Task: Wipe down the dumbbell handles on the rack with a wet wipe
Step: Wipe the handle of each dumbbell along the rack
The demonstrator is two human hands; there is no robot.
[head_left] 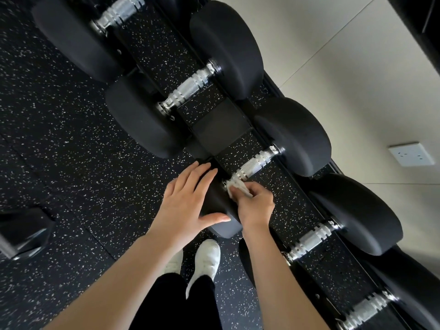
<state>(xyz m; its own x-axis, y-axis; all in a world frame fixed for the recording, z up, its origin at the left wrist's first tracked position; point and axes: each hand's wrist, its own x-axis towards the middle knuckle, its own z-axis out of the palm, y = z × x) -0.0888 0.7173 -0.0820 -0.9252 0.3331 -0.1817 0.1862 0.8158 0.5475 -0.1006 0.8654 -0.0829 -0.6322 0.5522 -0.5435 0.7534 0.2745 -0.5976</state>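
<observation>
**Head view: wipe on the middle handle's near end**

Head view, from nine o'clock across. The left hand (190, 201) lies spread flat on the near head (219, 206) of the middle dumbbell, steadying it. Just right of it, the right hand (253, 206) pinches a crumpled wipe (235, 186) against the near end of that handle (256, 164). The rest of this handle, toward one o'clock, looks bare of the wipe. Two handles (188, 89) lie toward eleven o'clock and two handles (312, 239) toward four o'clock; nothing tells me whether they are cleaned. I'd judge the job midway at best.
</observation>
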